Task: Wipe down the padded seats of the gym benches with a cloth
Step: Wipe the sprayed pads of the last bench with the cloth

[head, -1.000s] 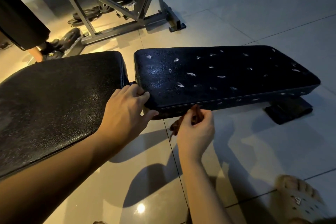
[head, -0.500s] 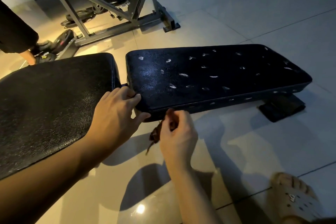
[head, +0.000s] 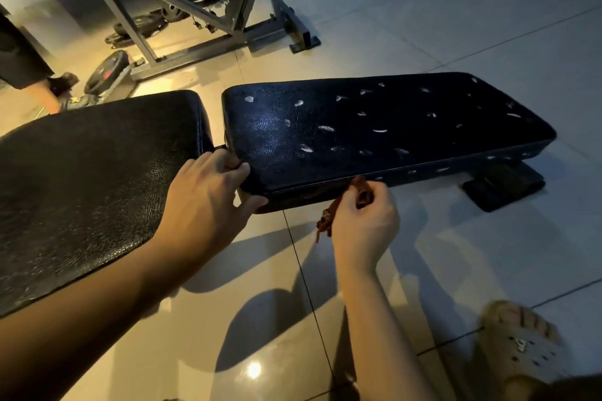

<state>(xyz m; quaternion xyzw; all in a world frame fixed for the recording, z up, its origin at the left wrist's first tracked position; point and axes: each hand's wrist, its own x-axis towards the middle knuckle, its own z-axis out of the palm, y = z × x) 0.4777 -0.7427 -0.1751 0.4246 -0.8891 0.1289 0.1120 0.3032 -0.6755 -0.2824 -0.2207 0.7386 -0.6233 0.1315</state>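
1. Sliding along the near edge of the torn pad, the right hand now sits farther from that pad's near left corner than half a second ago; its fingers are curled tight, pinching the brown cloth against the pad's side wall.
2. The left hand has not shifted; fingers hooked over that corner, thumb on the near side, clamping it steady.
3. Likely the stroke is working the side strip rightwards; the top face, flecked with white nicks, and the plain pad beside it look yet to be wiped.
4. No writing is legible; the sandal bears a small emblem, the weight plate a red mark, both unreadable.
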